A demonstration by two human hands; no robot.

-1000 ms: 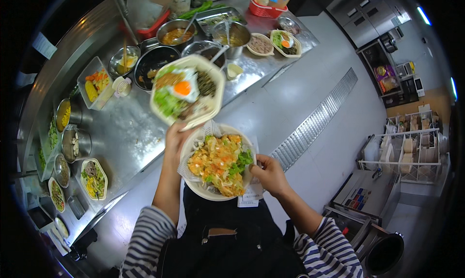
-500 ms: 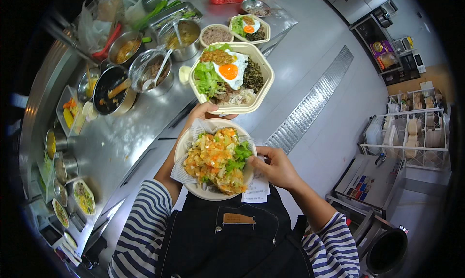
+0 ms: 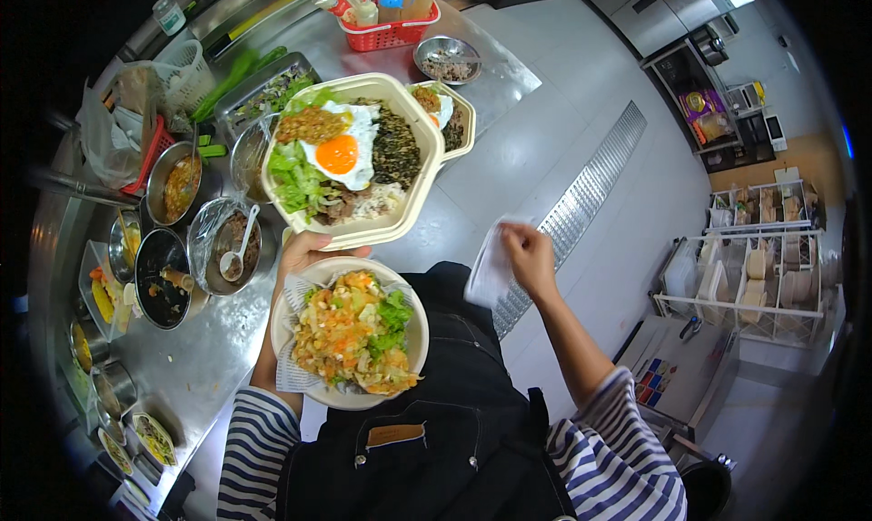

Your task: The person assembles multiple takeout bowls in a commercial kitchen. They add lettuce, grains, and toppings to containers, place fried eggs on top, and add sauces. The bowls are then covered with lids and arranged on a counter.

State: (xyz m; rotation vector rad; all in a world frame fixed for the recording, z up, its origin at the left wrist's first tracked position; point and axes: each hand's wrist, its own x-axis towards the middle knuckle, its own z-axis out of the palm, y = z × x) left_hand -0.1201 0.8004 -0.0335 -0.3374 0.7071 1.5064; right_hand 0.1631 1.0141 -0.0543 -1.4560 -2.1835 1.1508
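Note:
My left hand [image 3: 313,250] is closed under the near rim of a cream hexagonal takeout bowl [image 3: 413,214], which holds a fried egg, green lettuce, chopped dark greens, meat and rice. Nearer my body a round bowl [image 3: 418,326], lined with printed paper and filled with orange-topped food and lettuce, sits over my left wrist and forearm; its underside is hidden. Off to the right, my right hand [image 3: 530,256] pinches a white paper slip [image 3: 490,268], slightly blurred, which hangs from the fingers apart from both bowls.
On the steel counter [image 3: 218,376] at left stand several pots and a plastic-wrapped bowl with a white spoon [image 3: 238,247]. A second hexagonal bowl [image 3: 465,126], a metal bowl [image 3: 447,59] and a red basket of bottles [image 3: 391,36] lie beyond. A floor grate [image 3: 590,185] runs at right.
My right hand has left the round bowl's rim and moved right, taking the paper slip from beside that bowl. Both bowls have shifted left in view, the hexagonal one closer and larger.

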